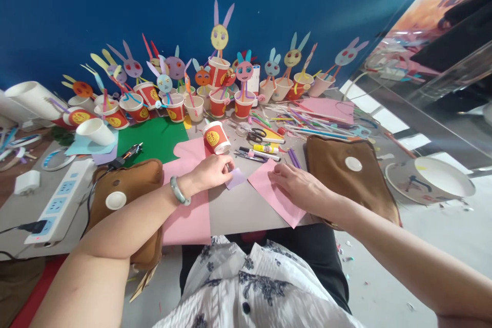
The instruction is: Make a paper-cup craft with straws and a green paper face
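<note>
My left hand (211,170) is closed in a pinch on a small lilac paper piece (236,178) that lies on the grey table (234,210). A green bangle (178,190) circles that wrist. My right hand (298,184) lies flat, fingers stretched out, on a pink paper sheet (279,200). A red paper cup (216,138) lies tipped on its side just beyond my left hand. A larger pink sheet (188,215) lies under my left forearm.
Several red and white cups with paper bunny heads (219,37) line the blue wall. Scissors (255,136), glue sticks and straws are scattered behind. Brown cushions (346,174) flank both arms. A power strip (57,202) lies left, a paper plate (442,177) right, green paper (157,138) behind.
</note>
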`<state>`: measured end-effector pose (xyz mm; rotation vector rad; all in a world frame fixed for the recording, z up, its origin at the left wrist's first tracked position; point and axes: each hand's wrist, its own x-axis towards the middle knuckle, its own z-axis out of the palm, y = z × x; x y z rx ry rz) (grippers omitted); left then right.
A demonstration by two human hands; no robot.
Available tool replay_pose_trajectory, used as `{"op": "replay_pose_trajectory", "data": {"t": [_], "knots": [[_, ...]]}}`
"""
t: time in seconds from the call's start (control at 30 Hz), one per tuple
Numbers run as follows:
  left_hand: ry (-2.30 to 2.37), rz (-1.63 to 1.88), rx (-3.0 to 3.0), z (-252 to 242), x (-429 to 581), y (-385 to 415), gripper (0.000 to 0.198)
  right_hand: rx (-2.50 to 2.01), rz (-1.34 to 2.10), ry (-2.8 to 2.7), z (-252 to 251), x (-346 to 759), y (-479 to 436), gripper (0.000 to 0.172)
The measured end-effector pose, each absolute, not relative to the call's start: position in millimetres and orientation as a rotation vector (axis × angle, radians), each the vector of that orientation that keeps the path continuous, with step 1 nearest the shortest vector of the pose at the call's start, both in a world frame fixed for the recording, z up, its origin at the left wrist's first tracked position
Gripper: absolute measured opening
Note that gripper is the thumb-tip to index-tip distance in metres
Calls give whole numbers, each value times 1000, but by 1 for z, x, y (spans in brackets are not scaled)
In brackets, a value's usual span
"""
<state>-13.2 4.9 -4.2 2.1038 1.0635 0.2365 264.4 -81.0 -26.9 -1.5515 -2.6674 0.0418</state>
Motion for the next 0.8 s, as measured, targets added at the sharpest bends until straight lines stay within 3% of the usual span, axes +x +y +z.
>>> {"op": "replay_pose_trajectory", "data": {"t": [0.13,0.43,0.8], "knots": [[1074,209,2132,-5,-14,6,10,-1471,-143,-2631,-40,265,-101,25],[1118,250,2263,-8,-14,9,9,-1524,461,-2311,-24,275,-80,22],[1191,238,2426,-4,-13,9,14,-1565,633,-2246,-21,272,-67,21]]}}
